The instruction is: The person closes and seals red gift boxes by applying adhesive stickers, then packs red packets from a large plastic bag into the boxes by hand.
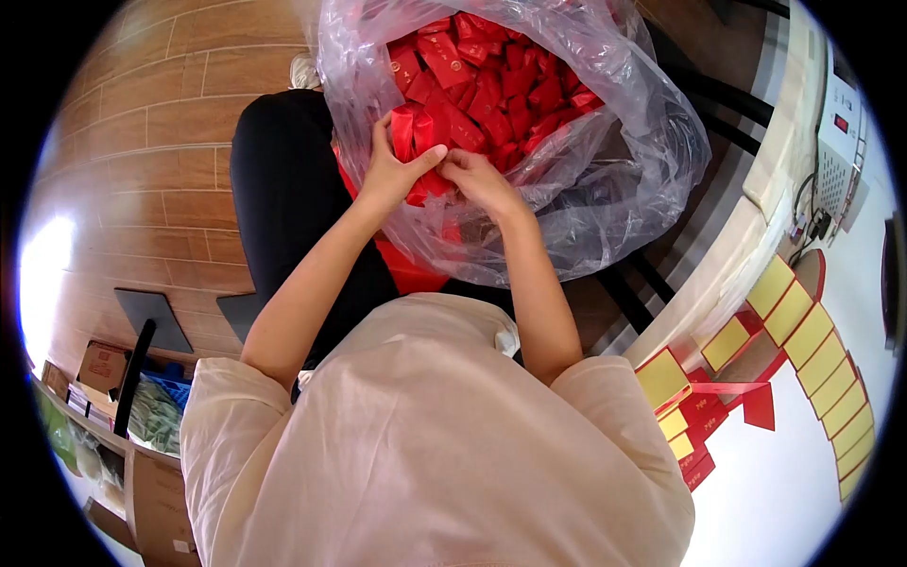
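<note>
A large clear plastic bag (605, 227) stands open in front of me, its lower part between my legs. Inside lie many small red packets (496, 94), some with gold print. At the bag's near left rim, my left hand (402, 178) grips a shiny red packet (404, 132), thumb in front and fingers round its far side. My right hand (484, 181) is closed beside it, fingertips pinched at the packet's lower right edge, close to the left thumb. Part of the pinch is hidden by the curled fingers.
On the white table at right lie a curved row of yellow cards with red edges (812, 335) and red printed pieces (701, 416). A white device (841, 132) with a red switch stands behind them. Cardboard boxes (102, 367) sit at lower left on the wood-look floor (142, 170).
</note>
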A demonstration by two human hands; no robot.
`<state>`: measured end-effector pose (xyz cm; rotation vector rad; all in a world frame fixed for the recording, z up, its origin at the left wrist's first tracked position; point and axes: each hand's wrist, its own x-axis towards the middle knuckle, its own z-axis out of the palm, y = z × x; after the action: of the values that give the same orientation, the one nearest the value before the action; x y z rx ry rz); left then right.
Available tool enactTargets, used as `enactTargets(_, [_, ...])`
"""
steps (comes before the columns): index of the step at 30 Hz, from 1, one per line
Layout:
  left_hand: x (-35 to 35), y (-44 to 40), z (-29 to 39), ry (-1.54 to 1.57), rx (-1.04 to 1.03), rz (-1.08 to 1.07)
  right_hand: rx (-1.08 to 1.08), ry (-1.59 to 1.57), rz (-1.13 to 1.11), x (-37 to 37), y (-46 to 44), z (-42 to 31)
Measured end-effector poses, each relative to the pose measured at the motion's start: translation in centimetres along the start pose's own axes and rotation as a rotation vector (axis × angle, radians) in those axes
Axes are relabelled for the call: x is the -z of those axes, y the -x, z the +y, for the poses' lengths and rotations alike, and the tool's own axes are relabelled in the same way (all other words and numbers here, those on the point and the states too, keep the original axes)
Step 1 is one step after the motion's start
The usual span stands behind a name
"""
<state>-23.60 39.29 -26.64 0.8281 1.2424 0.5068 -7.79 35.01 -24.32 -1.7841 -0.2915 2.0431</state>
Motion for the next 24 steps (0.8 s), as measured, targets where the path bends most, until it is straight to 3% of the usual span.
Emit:
enactTargets(2, [0.4,-0.5,-0.8,-0.113,-0.069,0.120,0.186,0.518,0.177,1.4,-2.6,0.9])
enactTargets(5, [0.3,-0.8,-0.3,0.030,0.038,0.098,0.313,0.459,0.049,2.3,-5.3,1.4])
enactTargets(7, [0.2,-1.0,-0.4,0.071,0.061,0.088,0.294,0.606,-0.008,1.1,-6.7,1.5])
enactTargets(9, [-0.1,-1.2,-0.7,0.156,0.102,0.022,0.357,0.768,0.261,0.0,-7.1,1.5])
enactTargets(11, [-0.4,-1.6,-1.7,0.033,0.050,0.062,0.328,0.892,0.220,-1.6,-4.8,-1.7])
enactTargets(13, [-0.5,-2.0,-2.4,-0.004,-0.030,0.152,0.566,1.041,0.308,-2.4,-4.5,-1.8])
enactTargets(15, [-0.3,-1.9,-2.3,-0.031,0.039,0.138,0.504,1.059,0.296,-2.3,-4.3,-2.6])
enactTargets(17, [-0.3,-1.5,-1.1,-0.057,0.104,0.118,0.154,0.996,0.370,-1.9,-5.0,-3.2])
enactTargets(20, [-0.4,-0.8,1.2,0.059,0.265,0.114,0.219,0.780,0.545,-1.0,-7.4,-2.7])
enactTargets(21, [-0.5,-0.5,2.2,0.094,0.301,0.110,0.216,0.779,0.547,-1.0,-8.0,-2.7])
enactTargets(23, [-0.5,-0.7,1.6,0.126,0.338,0.114,0.459,0.935,0.577,-2.1,-9.2,-3.2])
enactTargets(24, [-0.3,-1.2,-0.2,0.051,0.270,0.126,0.460,0.931,0.570,-2.6,-10.5,-3.4])
